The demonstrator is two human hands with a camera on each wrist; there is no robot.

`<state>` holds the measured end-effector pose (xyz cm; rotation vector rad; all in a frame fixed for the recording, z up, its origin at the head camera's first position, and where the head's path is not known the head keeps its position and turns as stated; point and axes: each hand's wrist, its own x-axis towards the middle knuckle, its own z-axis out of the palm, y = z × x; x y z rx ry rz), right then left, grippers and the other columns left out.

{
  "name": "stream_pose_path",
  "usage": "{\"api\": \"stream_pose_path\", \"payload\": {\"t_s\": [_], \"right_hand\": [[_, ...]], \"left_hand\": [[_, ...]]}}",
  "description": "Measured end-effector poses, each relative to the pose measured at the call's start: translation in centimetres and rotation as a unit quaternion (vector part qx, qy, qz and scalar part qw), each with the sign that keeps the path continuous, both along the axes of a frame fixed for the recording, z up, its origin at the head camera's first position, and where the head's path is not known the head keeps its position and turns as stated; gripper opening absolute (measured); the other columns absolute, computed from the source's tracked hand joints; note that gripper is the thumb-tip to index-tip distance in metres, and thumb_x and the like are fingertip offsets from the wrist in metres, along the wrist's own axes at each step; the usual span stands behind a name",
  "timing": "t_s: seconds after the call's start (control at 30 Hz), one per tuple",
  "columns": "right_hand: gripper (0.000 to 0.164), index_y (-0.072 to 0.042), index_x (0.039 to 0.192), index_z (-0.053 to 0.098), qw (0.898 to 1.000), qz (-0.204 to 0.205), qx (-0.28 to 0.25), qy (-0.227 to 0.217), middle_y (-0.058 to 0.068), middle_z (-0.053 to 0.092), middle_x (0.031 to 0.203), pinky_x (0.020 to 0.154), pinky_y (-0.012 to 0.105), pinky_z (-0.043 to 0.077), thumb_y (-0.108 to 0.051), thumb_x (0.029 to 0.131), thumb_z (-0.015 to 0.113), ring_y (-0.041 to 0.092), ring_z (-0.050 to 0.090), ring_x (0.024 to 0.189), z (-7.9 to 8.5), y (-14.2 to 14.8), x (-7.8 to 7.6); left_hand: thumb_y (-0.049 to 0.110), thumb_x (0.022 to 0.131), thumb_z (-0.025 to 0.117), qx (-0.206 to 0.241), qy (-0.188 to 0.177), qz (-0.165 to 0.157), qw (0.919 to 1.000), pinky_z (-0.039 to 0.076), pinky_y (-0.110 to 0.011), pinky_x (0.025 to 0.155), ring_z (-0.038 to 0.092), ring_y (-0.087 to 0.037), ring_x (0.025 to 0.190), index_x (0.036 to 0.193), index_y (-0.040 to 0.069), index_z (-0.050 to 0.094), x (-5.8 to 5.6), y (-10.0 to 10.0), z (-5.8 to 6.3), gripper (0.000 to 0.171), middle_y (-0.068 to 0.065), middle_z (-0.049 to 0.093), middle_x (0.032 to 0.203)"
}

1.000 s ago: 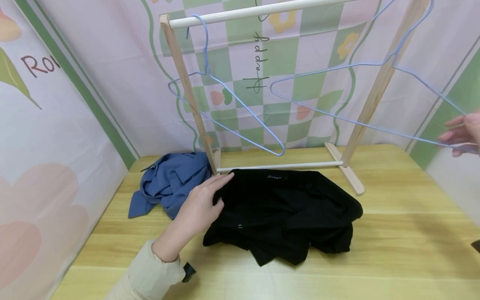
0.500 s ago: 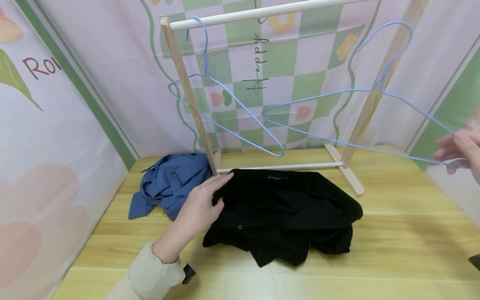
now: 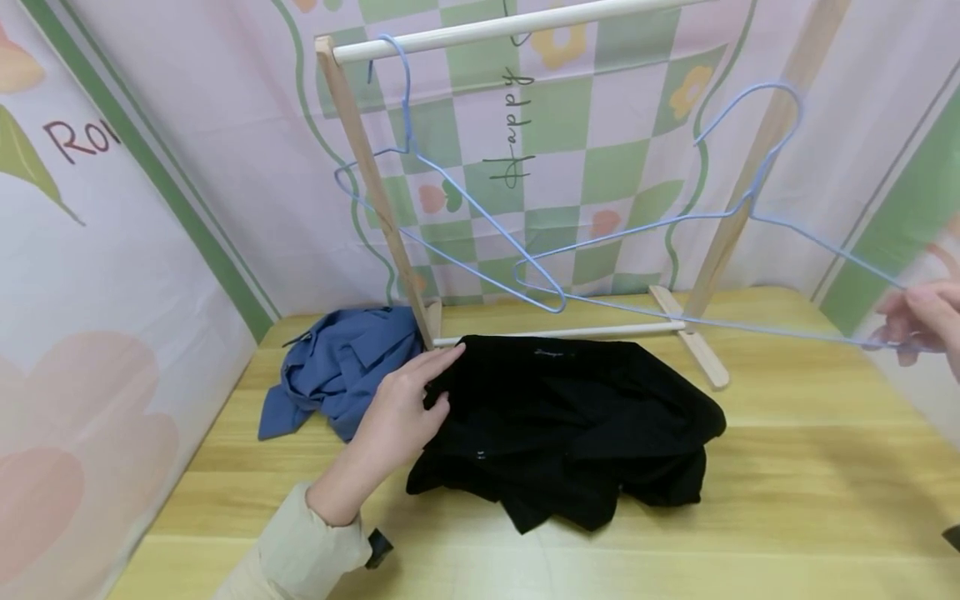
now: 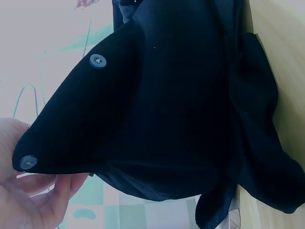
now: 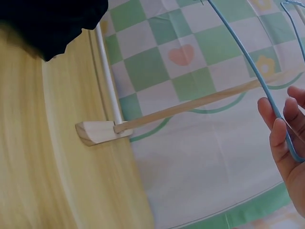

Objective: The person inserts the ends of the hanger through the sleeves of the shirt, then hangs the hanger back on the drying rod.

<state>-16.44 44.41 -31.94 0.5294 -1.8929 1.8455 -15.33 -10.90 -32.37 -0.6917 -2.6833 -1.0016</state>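
A black shirt (image 3: 570,425) with buttons lies bunched on the table, its collar side raised toward the rack. My left hand (image 3: 405,408) pinches the shirt's left edge; in the left wrist view, that hand (image 4: 28,191) holds a corner close to a button. Off to the right, my right hand (image 3: 926,321) grips one end of a light blue hanger (image 3: 637,232). The hanger is in the air above the shirt, its hook upward and its far end pointing left. In the right wrist view, the fingers (image 5: 277,136) curl round the hanger's wire (image 5: 243,47).
A wooden rack (image 3: 367,167) with a white top rail (image 3: 480,35) stands behind the shirt. Another blue hanger (image 3: 480,208) hangs from the rail's left end. A crumpled blue garment (image 3: 352,358) lies at the table's back left. Patterned cloth hangs behind.
My right hand has lowered the hanger and brought it slightly left, so its whole hook now shows. The left hand and the black shirt have stayed in place.
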Motion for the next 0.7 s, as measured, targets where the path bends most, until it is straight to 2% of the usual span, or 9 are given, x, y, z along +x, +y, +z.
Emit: {"api": "stream_pose_path", "payload": {"t_s": [0.17,0.3,0.43,0.53,0.6,0.7], "right_hand": [[0.039,-0.009,0.093,0.076,1.000,0.007,0.010,-0.005,0.001,0.070,0.066,0.058,0.010,0.050,0.001,0.108,0.042,0.005,0.061,0.051,-0.3,-0.3,0.5],[0.043,-0.007,0.089,0.076,1.000,0.010,0.002,-0.001,0.001,0.067,0.062,0.052,0.011,0.048,0.005,0.108,0.039,0.005,0.062,0.051,-0.7,-0.6,0.7],[0.047,-0.002,0.087,0.074,0.998,0.048,-0.022,0.016,0.001,0.064,0.062,0.046,0.014,0.044,0.011,0.106,0.033,0.007,0.064,0.053,-1.2,-0.8,0.6],[0.046,0.000,0.086,0.072,0.998,0.059,-0.015,0.016,0.002,0.068,0.065,0.044,0.017,0.042,0.012,0.106,0.033,0.008,0.063,0.053,-1.5,-0.8,0.8],[0.045,-0.001,0.086,0.071,0.998,0.060,0.007,0.014,0.004,0.070,0.068,0.045,0.018,0.042,0.012,0.106,0.033,0.008,0.062,0.054,-1.6,-0.8,0.9],[0.044,-0.001,0.088,0.071,0.997,0.074,0.026,0.012,0.004,0.071,0.070,0.045,0.019,0.041,0.012,0.106,0.033,0.008,0.064,0.057,-1.8,-0.9,1.1]], "left_hand": [[-0.008,0.091,0.069,0.002,-0.005,0.000,1.0000,0.045,-0.028,0.053,0.035,-0.005,0.046,0.149,0.015,0.056,-0.1,-0.1,-0.2,0.063,-0.011,0.056,0.147],[-0.006,0.094,0.068,0.003,0.000,-0.004,1.0000,0.045,-0.028,0.052,0.034,-0.005,0.043,0.148,0.014,0.057,-0.3,-0.1,-0.2,0.059,-0.012,0.056,0.146],[-0.004,0.096,0.067,-0.002,0.011,-0.004,0.9999,0.045,-0.028,0.053,0.033,-0.004,0.043,0.147,0.013,0.058,-0.4,-0.1,0.0,0.055,-0.012,0.057,0.145],[-0.005,0.095,0.069,-0.002,0.019,0.002,0.9998,0.044,-0.028,0.053,0.034,-0.004,0.044,0.145,0.013,0.060,-0.5,-0.1,0.0,0.053,-0.013,0.059,0.143],[-0.005,0.094,0.070,0.001,0.028,0.007,0.9996,0.045,-0.029,0.053,0.038,-0.006,0.045,0.142,0.012,0.063,-0.6,-0.1,0.0,0.052,-0.013,0.061,0.141],[-0.005,0.091,0.074,0.013,0.048,0.014,0.9987,0.049,-0.031,0.060,0.055,-0.011,0.062,0.140,0.012,0.065,-0.6,-0.1,-0.1,0.053,-0.013,0.065,0.135]]}}
